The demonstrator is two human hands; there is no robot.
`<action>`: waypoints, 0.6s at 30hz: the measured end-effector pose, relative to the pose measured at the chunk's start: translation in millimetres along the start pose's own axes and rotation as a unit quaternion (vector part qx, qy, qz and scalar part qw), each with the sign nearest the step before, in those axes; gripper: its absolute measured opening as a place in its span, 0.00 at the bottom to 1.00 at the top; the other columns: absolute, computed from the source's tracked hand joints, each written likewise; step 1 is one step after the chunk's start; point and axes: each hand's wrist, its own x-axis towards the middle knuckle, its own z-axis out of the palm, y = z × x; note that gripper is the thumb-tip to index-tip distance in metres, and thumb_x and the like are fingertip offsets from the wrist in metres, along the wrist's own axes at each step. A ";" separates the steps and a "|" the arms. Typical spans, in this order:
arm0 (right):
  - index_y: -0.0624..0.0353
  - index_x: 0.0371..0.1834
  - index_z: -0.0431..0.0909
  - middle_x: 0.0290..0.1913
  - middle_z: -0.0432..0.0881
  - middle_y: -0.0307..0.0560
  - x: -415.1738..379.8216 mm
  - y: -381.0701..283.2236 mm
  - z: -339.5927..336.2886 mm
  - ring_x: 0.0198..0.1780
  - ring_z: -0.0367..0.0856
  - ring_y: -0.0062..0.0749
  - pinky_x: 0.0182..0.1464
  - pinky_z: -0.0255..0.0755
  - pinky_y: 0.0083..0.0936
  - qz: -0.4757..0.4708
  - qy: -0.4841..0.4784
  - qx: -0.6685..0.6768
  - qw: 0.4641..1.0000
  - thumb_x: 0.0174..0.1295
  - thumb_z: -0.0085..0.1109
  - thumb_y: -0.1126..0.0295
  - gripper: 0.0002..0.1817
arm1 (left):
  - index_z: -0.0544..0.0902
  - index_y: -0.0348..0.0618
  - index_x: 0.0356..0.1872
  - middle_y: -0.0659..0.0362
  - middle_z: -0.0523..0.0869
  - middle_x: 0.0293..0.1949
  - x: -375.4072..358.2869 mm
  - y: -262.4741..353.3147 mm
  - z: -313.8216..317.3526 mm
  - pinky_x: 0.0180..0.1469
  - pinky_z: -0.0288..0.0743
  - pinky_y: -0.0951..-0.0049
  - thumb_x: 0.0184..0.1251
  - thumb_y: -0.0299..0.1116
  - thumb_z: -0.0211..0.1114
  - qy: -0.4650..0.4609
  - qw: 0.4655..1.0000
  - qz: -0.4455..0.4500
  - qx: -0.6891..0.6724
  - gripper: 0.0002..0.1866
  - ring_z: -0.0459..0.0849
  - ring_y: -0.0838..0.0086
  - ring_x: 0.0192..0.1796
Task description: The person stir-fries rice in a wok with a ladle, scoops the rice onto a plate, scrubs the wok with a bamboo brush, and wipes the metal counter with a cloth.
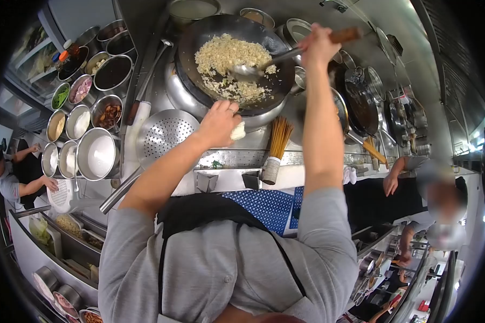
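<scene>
A black wok (277,83) holds a heap of fried rice (229,59). My right hand (318,46) grips the wooden handle of a metal ladle (248,71), whose bowl rests in the rice. My left hand (219,123) holds the wok's near rim through a folded white cloth (238,131). Both my arms reach up over my grey shirt and dark apron straps.
A perforated metal strainer (164,134) lies left of the wok, next to several steel bowls of sauces and ingredients (99,97). A bamboo brush (277,145) stands below the wok. A second dark wok (361,105) sits to the right. Other people work at left (16,177) and right (409,188).
</scene>
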 end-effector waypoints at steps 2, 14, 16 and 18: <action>0.56 0.19 0.64 0.13 0.67 0.40 28.9 -26.1 15.8 0.09 0.64 0.25 0.13 0.61 0.27 -0.010 0.029 -0.040 0.999 0.58 0.63 0.78 0.16 | 0.86 0.43 0.41 0.53 0.75 0.46 0.3 -2.0 -1.0 0.65 0.63 0.60 0.40 0.43 0.78 0.000 1.000 0.007 0.009 0.24 0.71 0.59 0.56; 0.57 0.20 0.66 0.12 0.69 0.40 3.9 14.0 59.2 0.11 0.69 0.25 0.15 0.66 0.25 -0.104 -0.090 0.028 0.990 0.58 0.65 0.76 0.16 | 0.87 0.41 0.41 0.52 0.76 0.51 1.1 1.9 -3.0 0.71 0.60 0.60 0.40 0.42 0.76 -0.011 1.000 -0.009 0.007 0.24 0.70 0.58 0.60; 0.56 0.20 0.65 0.12 0.68 0.38 -15.4 70.0 38.6 0.12 0.70 0.24 0.16 0.66 0.25 -0.135 -0.076 -0.021 0.988 0.60 0.64 0.75 0.17 | 0.87 0.41 0.42 0.52 0.76 0.50 -1.7 4.4 -1.6 0.71 0.60 0.60 0.40 0.43 0.76 -0.009 1.000 -0.011 0.004 0.25 0.70 0.58 0.60; 0.55 0.17 0.67 0.13 0.70 0.38 8.6 91.6 46.2 0.12 0.69 0.22 0.15 0.63 0.23 -0.141 -0.102 -0.051 0.983 0.58 0.68 0.74 0.18 | 0.87 0.41 0.42 0.51 0.76 0.51 2.2 1.2 -3.7 0.72 0.59 0.60 0.40 0.43 0.76 -0.008 1.000 -0.012 0.023 0.25 0.70 0.57 0.60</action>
